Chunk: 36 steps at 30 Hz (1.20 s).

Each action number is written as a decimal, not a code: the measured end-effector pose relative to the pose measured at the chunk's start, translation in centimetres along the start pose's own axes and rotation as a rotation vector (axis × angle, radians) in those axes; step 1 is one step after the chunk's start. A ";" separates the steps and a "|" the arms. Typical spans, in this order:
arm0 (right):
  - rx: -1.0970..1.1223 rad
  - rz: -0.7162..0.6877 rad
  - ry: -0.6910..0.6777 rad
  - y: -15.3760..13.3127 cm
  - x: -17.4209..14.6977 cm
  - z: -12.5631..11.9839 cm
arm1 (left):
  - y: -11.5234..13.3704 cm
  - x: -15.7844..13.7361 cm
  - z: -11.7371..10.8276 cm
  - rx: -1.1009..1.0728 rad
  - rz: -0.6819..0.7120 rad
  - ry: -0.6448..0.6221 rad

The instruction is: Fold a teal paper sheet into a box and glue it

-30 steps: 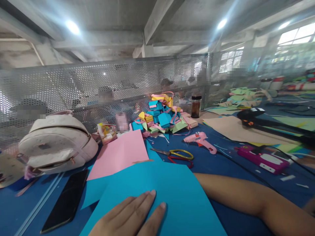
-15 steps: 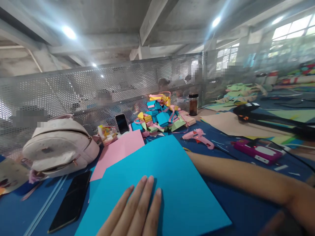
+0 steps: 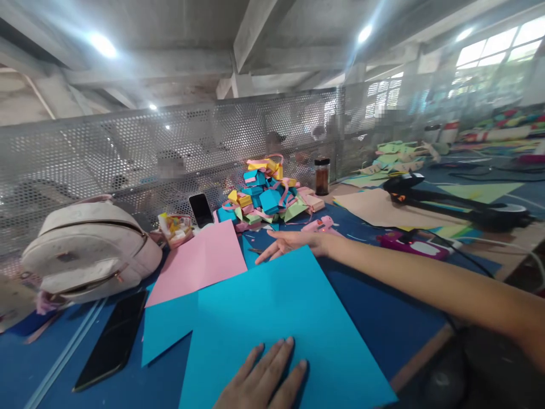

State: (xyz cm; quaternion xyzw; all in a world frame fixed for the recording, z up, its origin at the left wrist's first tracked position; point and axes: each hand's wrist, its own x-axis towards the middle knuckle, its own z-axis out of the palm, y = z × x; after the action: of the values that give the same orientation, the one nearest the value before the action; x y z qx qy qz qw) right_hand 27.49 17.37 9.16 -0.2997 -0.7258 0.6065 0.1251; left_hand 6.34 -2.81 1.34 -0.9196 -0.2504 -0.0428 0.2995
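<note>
My left hand [image 3: 266, 378] lies with its fingers spread flat on a large blue sheet of paper [image 3: 272, 301] at the bottom centre. My right hand [image 3: 293, 244] reaches in from the right, beyond the sheet's far edge, its fingers stretched out to the left and partly covered by that edge. A thin dark pointed object [image 3: 256, 250] shows at those fingers; its kind is unclear. To the left lie a pink sheet [image 3: 200, 261] and another blue sheet [image 3: 168, 324], partly under the pink one. Just behind my right wrist is a pink glue gun [image 3: 320, 224].
A pile of folded paper pieces [image 3: 270, 196] stands at the back, beside a lidded jar [image 3: 322, 177]. On the left are a white backpack [image 3: 93, 250] and a dark phone [image 3: 113, 341]. A purple device [image 3: 409, 245] and a black stand [image 3: 447, 207] lie right. A perforated metal screen [image 3: 106, 153] runs behind.
The top blue sheet has shifted down and right under my left hand, uncovering more of the blue sheet beside it. My right hand has come into sight past its far edge. The view has shifted.
</note>
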 end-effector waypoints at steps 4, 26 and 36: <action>-0.232 0.007 -0.169 0.6 1.0 -0.9 | -0.3 0.2 0.1 -0.234 -0.049 -0.110; -1.290 -0.505 0.189 2.9 -1.8 4.5 | -10.5 -2.4 -0.2 -0.376 -0.466 -0.306; -0.808 -0.324 -0.036 3.2 -3.7 6.1 | -8.1 -3.7 -0.4 -0.622 -0.416 -0.303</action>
State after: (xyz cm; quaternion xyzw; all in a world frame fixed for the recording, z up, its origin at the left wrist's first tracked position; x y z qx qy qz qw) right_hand 28.02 10.57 5.39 -0.1960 -0.9445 0.2516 0.0787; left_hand -0.84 0.97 5.10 -0.8919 -0.4478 -0.0402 -0.0484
